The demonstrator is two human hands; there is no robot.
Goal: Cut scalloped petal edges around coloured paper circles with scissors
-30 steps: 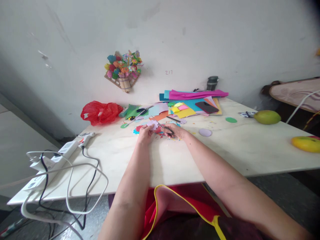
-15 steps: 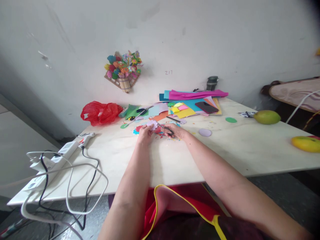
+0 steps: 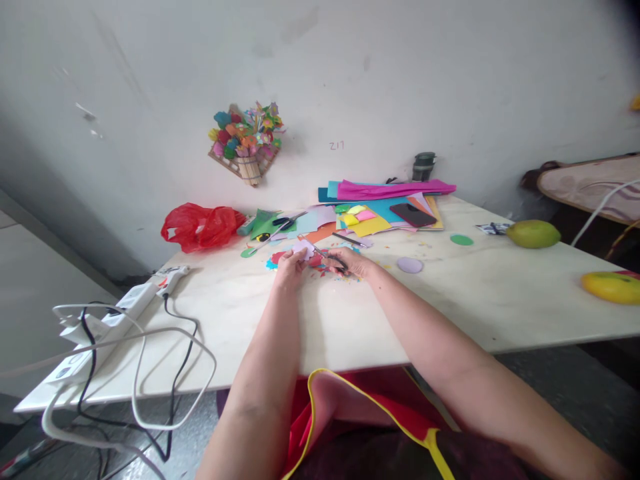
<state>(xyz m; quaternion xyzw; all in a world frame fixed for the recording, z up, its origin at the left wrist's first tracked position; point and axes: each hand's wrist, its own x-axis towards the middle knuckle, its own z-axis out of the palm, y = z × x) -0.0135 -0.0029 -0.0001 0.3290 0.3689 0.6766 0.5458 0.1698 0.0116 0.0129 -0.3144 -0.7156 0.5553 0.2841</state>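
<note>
Pinched in my left hand (image 3: 292, 266) is a small lilac paper piece (image 3: 303, 249) with a scalloped edge. My right hand (image 3: 351, 261) is closed round the dark handles of a pair of scissors (image 3: 340, 263), whose blades reach left to the edge of that paper. Under and around both hands lie red and blue paper cutouts and tiny coloured scraps. A lilac paper disc (image 3: 410, 265) rests to the right of my right hand, and a pen (image 3: 349, 239) lies just behind it.
Coloured paper sheets (image 3: 375, 227) and a phone (image 3: 413, 215) lie at the back. A red plastic bag (image 3: 200, 227) and a second pair of scissors (image 3: 283, 225) are further left. A power strip (image 3: 107, 333) with loose cables occupies the left edge; a mango (image 3: 534, 234) sits right.
The scissors' blades have shifted slightly and now meet the lilac paper's right edge. The paper has turned a little in my left hand. Both arms stay nearly where they were.
</note>
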